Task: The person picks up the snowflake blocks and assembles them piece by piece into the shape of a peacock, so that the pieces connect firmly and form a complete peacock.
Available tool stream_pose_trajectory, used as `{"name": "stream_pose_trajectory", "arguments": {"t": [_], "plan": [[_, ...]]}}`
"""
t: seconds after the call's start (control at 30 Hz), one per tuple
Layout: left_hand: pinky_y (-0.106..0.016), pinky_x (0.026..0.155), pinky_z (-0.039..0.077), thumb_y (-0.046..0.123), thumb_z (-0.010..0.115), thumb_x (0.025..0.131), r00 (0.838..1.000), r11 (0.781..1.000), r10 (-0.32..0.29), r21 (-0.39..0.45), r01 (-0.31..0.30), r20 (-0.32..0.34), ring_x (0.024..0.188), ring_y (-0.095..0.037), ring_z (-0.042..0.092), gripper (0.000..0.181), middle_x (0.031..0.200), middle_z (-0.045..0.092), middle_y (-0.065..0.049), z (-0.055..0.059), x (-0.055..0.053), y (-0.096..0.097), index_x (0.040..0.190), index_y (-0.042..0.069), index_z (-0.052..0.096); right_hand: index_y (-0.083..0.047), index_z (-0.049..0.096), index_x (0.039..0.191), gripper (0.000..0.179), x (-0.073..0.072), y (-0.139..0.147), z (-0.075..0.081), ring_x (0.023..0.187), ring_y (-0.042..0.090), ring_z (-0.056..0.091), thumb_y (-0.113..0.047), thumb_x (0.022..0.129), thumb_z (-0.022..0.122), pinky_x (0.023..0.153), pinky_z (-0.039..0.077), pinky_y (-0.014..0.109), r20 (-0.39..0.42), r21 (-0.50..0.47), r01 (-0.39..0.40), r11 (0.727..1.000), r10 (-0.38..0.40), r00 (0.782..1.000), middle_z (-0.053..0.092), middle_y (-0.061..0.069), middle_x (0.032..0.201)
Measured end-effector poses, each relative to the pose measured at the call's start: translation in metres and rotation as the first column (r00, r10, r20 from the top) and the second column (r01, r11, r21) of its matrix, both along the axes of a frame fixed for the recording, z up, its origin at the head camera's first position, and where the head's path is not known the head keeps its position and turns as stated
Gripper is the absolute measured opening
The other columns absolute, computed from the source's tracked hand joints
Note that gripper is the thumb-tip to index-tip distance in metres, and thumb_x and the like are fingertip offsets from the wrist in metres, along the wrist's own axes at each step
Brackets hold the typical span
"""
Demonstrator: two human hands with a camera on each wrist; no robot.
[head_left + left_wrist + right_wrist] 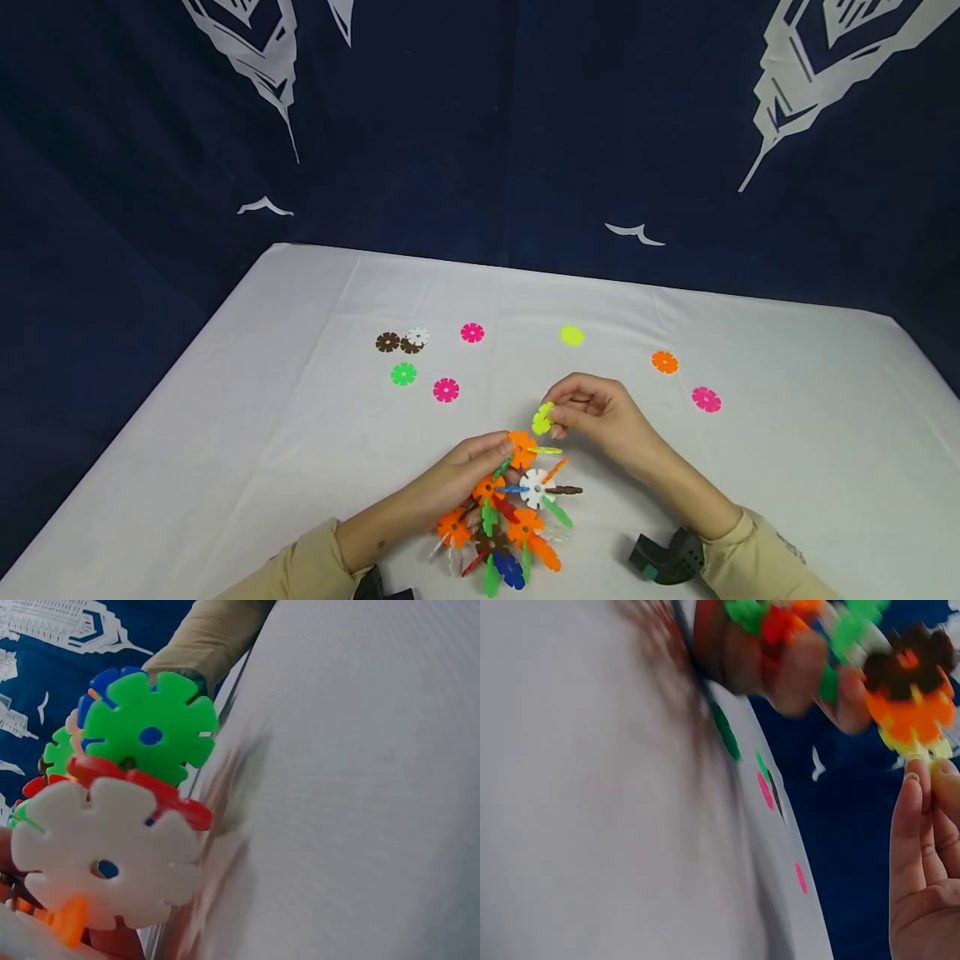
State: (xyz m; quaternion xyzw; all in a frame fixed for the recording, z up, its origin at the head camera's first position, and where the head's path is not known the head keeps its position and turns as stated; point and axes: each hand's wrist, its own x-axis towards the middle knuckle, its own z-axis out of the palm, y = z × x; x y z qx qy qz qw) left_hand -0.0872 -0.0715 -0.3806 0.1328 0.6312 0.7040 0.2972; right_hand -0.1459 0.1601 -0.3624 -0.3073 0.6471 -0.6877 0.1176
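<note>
My left hand [480,454] holds a cluster of interlocking notched plastic discs [489,488] in orange, white, brown, blue, red and green. Some fingers are hidden behind it. My right hand [600,410] pinches a single yellow disc [543,419] between thumb and fingertips, just above an orange disc [522,450] at the cluster's top. In the left wrist view, a white disc [60,840] and a green disc [120,712] of the cluster loom close. The right wrist view has the pinched yellow disc [900,744] overlapping orange and brown discs; whether they touch, I cannot tell.
Loose discs lie on the white-covered table [300,467]: brown [387,342], white [417,336], green [403,374], pink [446,390] and others to the left, yellow [572,335] behind, orange [664,362] and pink [707,400] to the right. A dark blue curtain [480,142] hangs behind.
</note>
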Motion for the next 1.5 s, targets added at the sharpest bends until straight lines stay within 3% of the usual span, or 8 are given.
{"name": "stream_pose_trajectory", "arguments": {"t": [0.1, 0.33, 0.8, 1.0, 1.17, 1.5], "plan": [[-0.031, 0.089, 0.047, 0.029, 0.038, 0.102, 1.0, 0.999, -0.023, 0.044, 0.023, 0.002, 0.099, -0.017, 0.059, 0.044, 0.104, 0.063, -0.01, 0.0, -0.001, 0.0, 0.132, -0.003, 0.047, 0.006, 0.06, 0.099, 0.011, 0.008, -0.011, -0.003, 0.067, 0.014, 0.061, 0.008, 0.089, 0.057, 0.062, 0.054, 0.029, -0.01, -0.053, -0.042, 0.998, 0.041, 0.999, 0.063, 0.008, 0.081], [-0.032, 0.098, 0.04, 0.031, 0.036, 0.102, 0.999, 0.998, -0.025, 0.062, 0.023, 0.031, 0.114, -0.019, 0.052, 0.048, 0.126, 0.055, -0.011, 0.001, -0.001, -0.001, 0.137, -0.002, 0.042, 0.003, 0.061, 0.1, 0.013, 0.009, -0.014, -0.007, 0.068, 0.015, 0.062, 0.009, 0.089, 0.056, 0.062, 0.054, 0.028, -0.041, -0.102, -0.037, 0.994, 0.033, 0.999, 0.064, 0.007, 0.082], [-0.035, 0.09, 0.047, 0.034, 0.037, 0.102, 0.99, 0.987, -0.055, 0.157, 0.035, 0.129, 0.105, -0.022, 0.058, 0.05, 0.121, 0.058, -0.016, 0.001, -0.002, 0.0, 0.136, -0.002, 0.042, 0.004, 0.062, 0.1, 0.014, 0.008, -0.013, -0.011, 0.069, 0.016, 0.064, 0.011, 0.089, 0.055, 0.062, 0.055, 0.03, -0.079, -0.124, -0.038, 0.992, 0.029, 0.996, 0.066, 0.008, 0.082], [-0.036, 0.089, 0.048, 0.033, 0.037, 0.102, 0.988, 0.988, -0.052, 0.154, 0.029, 0.146, 0.104, -0.023, 0.059, 0.049, 0.121, 0.058, -0.016, 0.001, -0.002, 0.0, 0.136, -0.002, 0.043, 0.003, 0.064, 0.098, 0.016, 0.008, -0.013, -0.011, 0.069, 0.016, 0.064, 0.011, 0.087, 0.057, 0.062, 0.055, 0.03, -0.112, -0.113, -0.046, 0.993, 0.034, 0.993, 0.066, 0.01, 0.082], [-0.038, 0.089, 0.047, 0.032, 0.037, 0.102, 0.983, 0.984, -0.078, 0.173, 0.048, 0.166, 0.104, -0.024, 0.059, 0.048, 0.121, 0.058, -0.017, -0.001, -0.001, 0.0, 0.136, -0.002, 0.043, 0.005, 0.063, 0.093, 0.006, 0.009, -0.012, -0.01, 0.07, 0.015, 0.065, 0.002, 0.087, 0.061, 0.063, 0.055, 0.03, -0.107, -0.086, -0.079, 0.993, 0.07, 0.992, 0.065, 0.009, 0.082], [-0.037, 0.091, 0.046, 0.032, 0.037, 0.102, 0.974, 0.979, -0.098, 0.197, 0.057, 0.203, 0.104, -0.02, 0.058, 0.048, 0.121, 0.058, -0.015, -0.004, 0.002, 0.0, 0.135, -0.003, 0.044, 0.009, 0.062, 0.09, 0.005, 0.016, -0.013, -0.009, 0.072, 0.017, 0.065, 0.01, 0.086, 0.059, 0.064, 0.056, 0.032, -0.172, -0.093, -0.112, 0.989, 0.095, 0.98, 0.064, 0.013, 0.084]]}}
